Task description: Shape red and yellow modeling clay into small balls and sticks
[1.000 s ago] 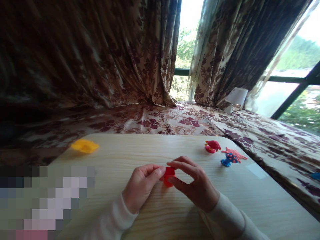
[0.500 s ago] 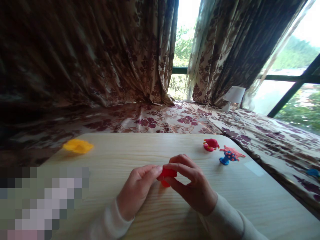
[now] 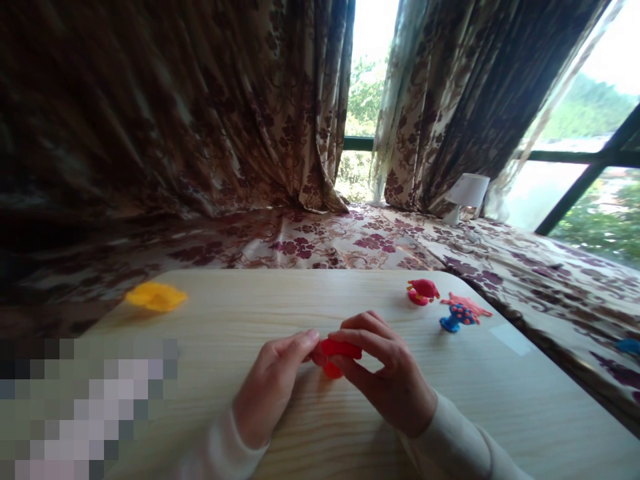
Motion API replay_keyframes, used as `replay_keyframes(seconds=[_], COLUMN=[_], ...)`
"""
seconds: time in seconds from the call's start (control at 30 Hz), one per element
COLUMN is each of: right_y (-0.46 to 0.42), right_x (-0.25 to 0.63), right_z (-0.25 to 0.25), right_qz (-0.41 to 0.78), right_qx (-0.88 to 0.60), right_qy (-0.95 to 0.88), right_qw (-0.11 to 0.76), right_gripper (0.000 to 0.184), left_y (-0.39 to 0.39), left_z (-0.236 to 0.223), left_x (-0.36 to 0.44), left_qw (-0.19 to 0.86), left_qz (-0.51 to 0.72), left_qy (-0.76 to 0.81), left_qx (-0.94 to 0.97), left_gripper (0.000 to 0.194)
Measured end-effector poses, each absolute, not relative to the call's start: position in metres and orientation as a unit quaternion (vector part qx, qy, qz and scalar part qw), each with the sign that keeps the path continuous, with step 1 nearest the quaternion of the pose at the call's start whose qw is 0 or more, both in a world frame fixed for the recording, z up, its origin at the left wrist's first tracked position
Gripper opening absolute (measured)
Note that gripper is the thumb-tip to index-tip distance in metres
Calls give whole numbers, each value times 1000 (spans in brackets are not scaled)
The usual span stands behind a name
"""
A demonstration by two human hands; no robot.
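A lump of soft red modelling clay [image 3: 343,348] is between my two hands, above the middle of the table. My right hand [image 3: 393,377] pinches its right side between thumb and fingers. On the left end, my left hand [image 3: 273,383] presses thumb and fingertips together around a small bit of it. Just below the lump, a rounder orange-red piece [image 3: 333,371] shows; whether the two are joined I cannot tell. The fingers partly hide the clay.
A yellow clay shape [image 3: 156,297] lies at the table's [image 3: 280,293] far left. At the far right stand a dark-pink figure [image 3: 423,292] and a blue-and-pink figure [image 3: 461,313]. Behind are patterned cloth [image 3: 335,245] and a small white lamp [image 3: 467,191].
My left fingertips have moved slightly left, and more of the red lump shows between the hands. The lower orange-red piece is more visible.
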State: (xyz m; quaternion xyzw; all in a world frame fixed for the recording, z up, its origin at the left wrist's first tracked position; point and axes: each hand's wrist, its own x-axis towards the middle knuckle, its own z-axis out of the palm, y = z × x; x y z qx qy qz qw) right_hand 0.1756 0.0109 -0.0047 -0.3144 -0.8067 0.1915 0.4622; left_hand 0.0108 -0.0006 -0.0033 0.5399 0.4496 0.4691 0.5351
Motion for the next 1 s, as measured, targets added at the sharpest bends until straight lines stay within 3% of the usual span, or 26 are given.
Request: replay_keyframes(seconds=[0.4, 0.6, 0.83, 1.0], right_y=[10, 13, 15, 13], right_x=[173, 178, 179, 177], right_z=[-6, -7, -11, -10], right_qz=[193, 157, 159, 159], right_qx=[-323, -333, -328, -334], right_qy=[-808, -788, -787, -797], right_qw=[454, 494, 498, 478], right_gripper=[16, 33, 19, 34], left_y=[-2, 0, 1, 1], left_z=[-3, -5, -3, -5], left_x=[12, 8, 8, 9], left_qw=[518, 516, 549, 562], left_qz=[433, 451, 461, 470], left_qy=[442, 464, 459, 456], left_qx=[590, 560, 524, 505], left_gripper=[34, 31, 27, 24])
